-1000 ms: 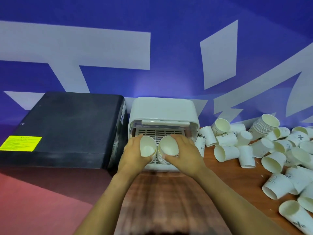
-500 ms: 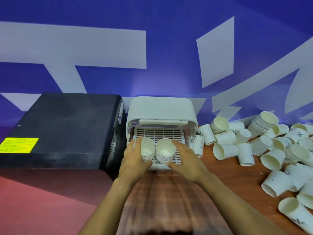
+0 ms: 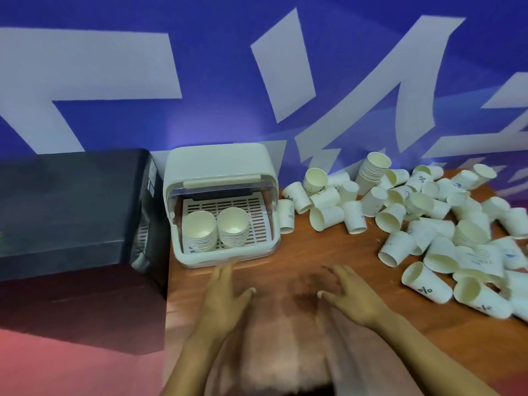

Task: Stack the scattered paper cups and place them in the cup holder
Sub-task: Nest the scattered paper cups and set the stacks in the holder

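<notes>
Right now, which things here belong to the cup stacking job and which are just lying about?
Part of the job:
cup holder, lid up
two stacks standing on its grille
loose cups scattered on the table
tall stack lying among them
left hand and right hand, both open, holding nothing

Just lying about:
black box left of the holder
blue wall behind

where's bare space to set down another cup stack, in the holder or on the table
In the cup holder, the slatted tray is bare right of and behind the two stacks. The table is bare between holder and loose cups. The right side is crowded.
</notes>
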Demonstrator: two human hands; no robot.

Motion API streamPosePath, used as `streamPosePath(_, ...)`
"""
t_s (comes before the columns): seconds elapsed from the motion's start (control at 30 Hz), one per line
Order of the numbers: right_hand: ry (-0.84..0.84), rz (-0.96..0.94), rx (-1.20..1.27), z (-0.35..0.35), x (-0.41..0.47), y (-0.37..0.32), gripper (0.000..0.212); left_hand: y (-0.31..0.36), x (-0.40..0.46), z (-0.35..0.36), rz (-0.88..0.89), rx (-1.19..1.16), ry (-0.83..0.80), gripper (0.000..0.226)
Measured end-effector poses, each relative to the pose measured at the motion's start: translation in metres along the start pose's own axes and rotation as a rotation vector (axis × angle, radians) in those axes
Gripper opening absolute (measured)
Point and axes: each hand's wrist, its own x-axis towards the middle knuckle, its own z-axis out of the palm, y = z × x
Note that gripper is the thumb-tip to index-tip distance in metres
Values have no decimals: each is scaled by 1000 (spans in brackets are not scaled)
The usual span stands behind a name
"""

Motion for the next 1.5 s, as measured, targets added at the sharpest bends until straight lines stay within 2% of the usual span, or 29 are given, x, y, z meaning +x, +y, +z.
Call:
streamPosePath(0.17,14,-10,46,-24,-13,40,46,22,-7,39,16,60,-149,49)
streamPosePath(0.27,0,-30,115,-34,-15,68,35,41,-8,69,13,76,-172,38)
streamPosePath(0.33,-29,-47,161,-42,-16,95,35,61,-8,94,-14,85,-175,34)
streamPosePath(0.43,-67,-88,175,-65,-19,144,33,100,-7,142,-60,93,-157,40)
streamPosePath(0.57,-60,-100,200,-107,-28,218,32,161,-4,217,-9,128,-212,50)
streamPosePath(0.7,-40,-37,193,-141,-36,288,45,208,-5,286,35,250,-286,61)
streamPosePath(0.83,-51,-42,139,-171,-39,329,48,228,-19,331,33,337,-387,67)
streamPosePath(1.07,-67,-69,-83,-187,-32,366,67,253,23,344,89,477,-250,67)
streamPosePath(1.17,-102,-78,-149,-182,-28,373,76,259,35,349,107,631,-291,71)
streamPosePath(1.37,-106,-118,-184,-167,-11,385,79,264,64,365,130,867,-380,84)
streamPosePath(1.5,-146,-149,-169,-162,0,388,80,258,76,374,146,969,-400,80)
